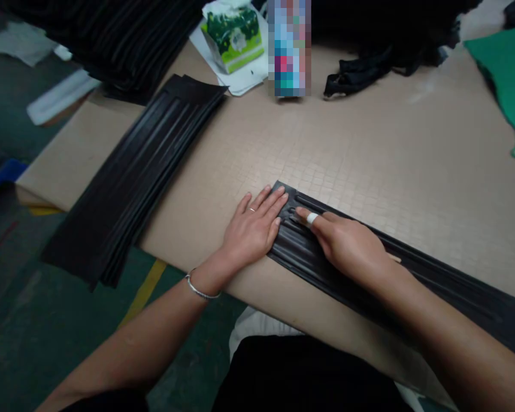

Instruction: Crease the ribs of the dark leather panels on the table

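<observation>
A long black panel (300, 246) with raised parallel ridges lies slantwise along the near edge of the table. My left hand (253, 232) rests flat across its left end, fingers stretched out and holding nothing. Over the same end, my right hand (354, 243) is closed, its index finger, wrapped in white tape, pointing down at the panel near the ridge ends. From behind that hand pokes the pale end of a thin stick (393, 258). The hand hides most of the stick, and its other end is unclear.
Left of my hands, a stack of similar black panels (133, 166) overhangs the table (369, 143). Farther back are a larger black pile (124, 40), a green tissue pack (236, 43), a pixelated upright item (289, 51), black fabric (356, 74) and a green sheet (504, 74).
</observation>
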`<move>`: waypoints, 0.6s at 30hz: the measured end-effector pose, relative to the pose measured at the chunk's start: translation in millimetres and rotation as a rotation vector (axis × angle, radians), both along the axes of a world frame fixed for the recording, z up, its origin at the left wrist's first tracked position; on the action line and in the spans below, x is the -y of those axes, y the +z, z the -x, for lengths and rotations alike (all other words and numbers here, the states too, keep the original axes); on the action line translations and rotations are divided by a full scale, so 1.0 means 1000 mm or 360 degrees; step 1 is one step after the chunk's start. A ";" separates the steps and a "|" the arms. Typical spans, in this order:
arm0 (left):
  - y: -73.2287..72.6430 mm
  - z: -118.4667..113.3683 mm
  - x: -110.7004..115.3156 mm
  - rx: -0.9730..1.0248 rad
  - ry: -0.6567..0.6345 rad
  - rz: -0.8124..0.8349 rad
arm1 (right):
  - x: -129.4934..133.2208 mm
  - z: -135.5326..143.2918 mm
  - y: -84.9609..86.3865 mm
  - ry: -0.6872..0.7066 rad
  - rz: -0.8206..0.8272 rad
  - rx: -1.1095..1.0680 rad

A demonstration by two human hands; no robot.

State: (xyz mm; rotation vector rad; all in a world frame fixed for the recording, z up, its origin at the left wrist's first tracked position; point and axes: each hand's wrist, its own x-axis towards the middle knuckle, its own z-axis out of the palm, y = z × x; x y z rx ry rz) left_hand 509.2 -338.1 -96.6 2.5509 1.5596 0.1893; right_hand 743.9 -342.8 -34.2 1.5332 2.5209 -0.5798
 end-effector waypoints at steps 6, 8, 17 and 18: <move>0.000 -0.001 0.002 0.0066 0.0013 -0.0001 | -0.026 0.016 0.017 0.0239 0.0074 0.0174; 0.000 -0.001 0.001 0.0049 0.0025 0.0000 | -0.027 0.007 0.021 0.0296 0.0113 0.0221; -0.001 -0.001 -0.002 0.0061 0.0019 0.0000 | 0.032 -0.126 0.037 0.0038 0.0364 0.0274; -0.002 -0.001 -0.003 0.0073 0.0020 0.0002 | 0.046 -0.148 0.040 -0.0038 0.0349 0.0278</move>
